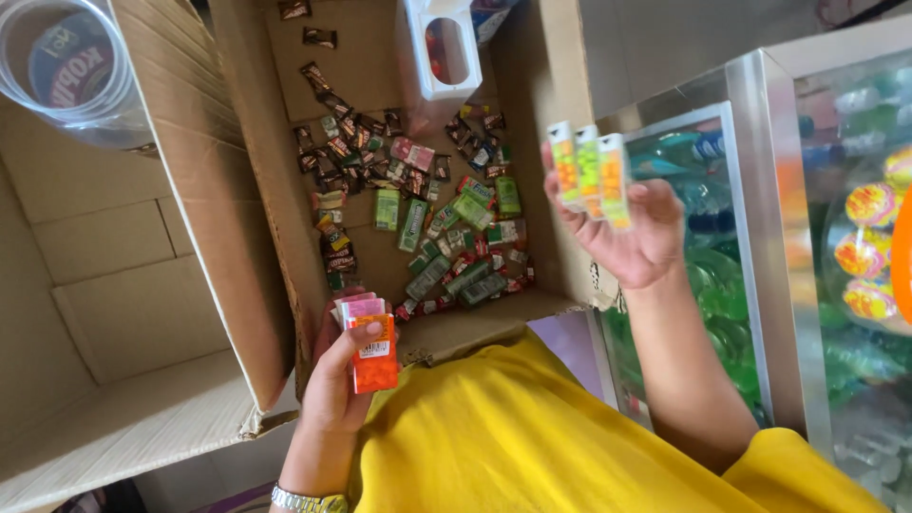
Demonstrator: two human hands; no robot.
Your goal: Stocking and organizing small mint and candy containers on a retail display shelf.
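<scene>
- Cardboard box (275, 180), flaps open; loose candy packets (418, 204) litter its floor, bare cardboard near the walls.
- Left hand (337, 380) at the near rim, fingers closed round a stack of slim boxes (372, 350), orange one foremost.
- Right hand (632, 237) beside the right wall, fingers pinching three clear-capped candy dispensers (589, 171).

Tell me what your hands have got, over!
Left hand shut on orange and pink candy boxes. Right hand shut on three small candy packs, raised beside cardboard box. Loose sweets inside; nothing blocking.
</scene>
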